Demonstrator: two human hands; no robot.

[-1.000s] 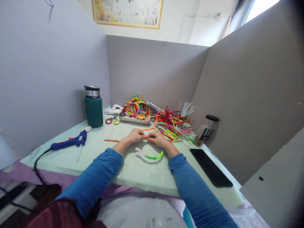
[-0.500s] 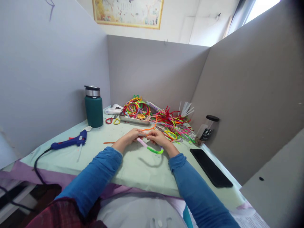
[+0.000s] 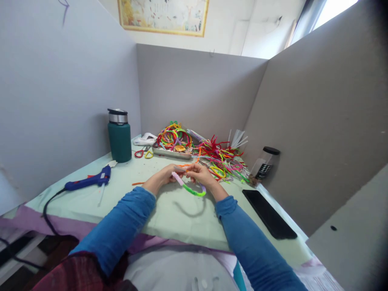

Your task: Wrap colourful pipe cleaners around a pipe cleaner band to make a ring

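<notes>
- Strip of pink, green and lilac fuzzy wire, curving in the air above the pale table.
- Left hand and right hand: I see both pinching the strip, fingertips close together.
- Blue glue gun, lying at the left.

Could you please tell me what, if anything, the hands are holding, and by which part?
The right hand holds the curved multicoloured strip, apparently at its far side, beyond the purple stretch; whether the left hand grips it too cannot be told.
</notes>
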